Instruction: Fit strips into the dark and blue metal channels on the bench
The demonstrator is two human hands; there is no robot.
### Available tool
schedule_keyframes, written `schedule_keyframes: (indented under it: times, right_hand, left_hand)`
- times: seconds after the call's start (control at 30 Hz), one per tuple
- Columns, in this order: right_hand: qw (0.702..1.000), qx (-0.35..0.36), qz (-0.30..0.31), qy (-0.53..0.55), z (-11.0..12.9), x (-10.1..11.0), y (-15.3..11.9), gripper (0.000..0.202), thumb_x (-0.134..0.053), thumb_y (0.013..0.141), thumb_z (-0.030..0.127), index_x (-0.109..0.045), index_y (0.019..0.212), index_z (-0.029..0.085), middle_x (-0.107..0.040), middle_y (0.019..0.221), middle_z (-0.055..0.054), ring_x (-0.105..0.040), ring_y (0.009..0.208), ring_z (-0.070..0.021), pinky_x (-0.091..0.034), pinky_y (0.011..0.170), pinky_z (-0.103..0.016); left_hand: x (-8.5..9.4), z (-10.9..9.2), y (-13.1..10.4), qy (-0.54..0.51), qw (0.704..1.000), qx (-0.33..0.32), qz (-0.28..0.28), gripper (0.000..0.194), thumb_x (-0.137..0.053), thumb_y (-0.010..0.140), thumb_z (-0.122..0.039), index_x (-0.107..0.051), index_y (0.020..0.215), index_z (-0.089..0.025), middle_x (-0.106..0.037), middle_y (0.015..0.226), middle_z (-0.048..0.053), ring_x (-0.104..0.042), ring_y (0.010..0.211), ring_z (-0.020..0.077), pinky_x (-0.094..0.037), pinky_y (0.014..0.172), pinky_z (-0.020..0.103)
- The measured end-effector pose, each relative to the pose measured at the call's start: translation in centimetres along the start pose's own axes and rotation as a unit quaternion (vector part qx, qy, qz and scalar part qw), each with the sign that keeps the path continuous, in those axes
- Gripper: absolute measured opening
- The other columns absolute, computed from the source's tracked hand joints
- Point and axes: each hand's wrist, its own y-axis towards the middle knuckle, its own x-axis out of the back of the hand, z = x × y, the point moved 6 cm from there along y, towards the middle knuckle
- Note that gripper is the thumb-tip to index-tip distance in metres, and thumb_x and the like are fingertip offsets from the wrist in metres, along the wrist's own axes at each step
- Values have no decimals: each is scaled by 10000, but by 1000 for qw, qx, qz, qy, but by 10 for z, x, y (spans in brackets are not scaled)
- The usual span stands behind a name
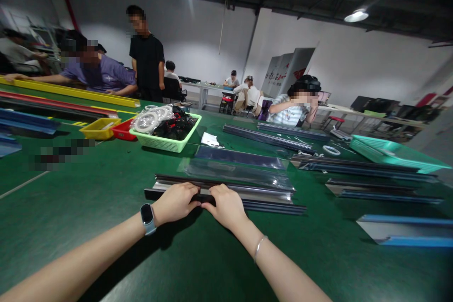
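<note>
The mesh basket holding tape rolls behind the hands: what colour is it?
Light green plastic mesh basket, seen best in the head view, the only one.

Single head-worn view, looking forward and slightly down across the green felt-covered worktable (88, 188). Lens sits close above the near table edge; both forearms enter from the bottom of the frame. The table fills the lower half. Beyond its far side the view reaches seated workers, grey walls and ceiling lamps. Strong wide-angle curvature at the edges.
</note>
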Motion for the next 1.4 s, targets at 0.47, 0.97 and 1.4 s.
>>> schedule_keyframes:
  times: [0.47,0.97,1.4]
  right_hand:
    - [1000,18,9,8,0,-1,0,343,-573,808,456,-564,1018,185,-640,960,-63,-556,944,-208,-436,801,-315]
    - [1000,-13,-8,-27,3,1,-4,324,-569,806,472,-563,945,178,-638,884,-62,-562,874,-219,-381,773,-334]
    - [1000,-24,13,-9,1,1,-1,314,-569,802,484,-590,921,194,-660,881,-57,-573,881,-220,-376,789,-336]
  left_hand:
    - [3,-6,-2,18,1000,-12,-8,206,-486,851,-303,-566,984,-167,-626,930,85,-581,921,219,-442,832,332]
    - [10,-14,-5,59,998,-19,-6,179,-456,861,-315,-544,940,-180,-611,868,66,-542,878,224,-425,774,341]
    - [10,-13,-3,40,999,-20,-11,157,-473,850,-305,-561,892,-182,-625,853,58,-569,857,212,-422,780,332]
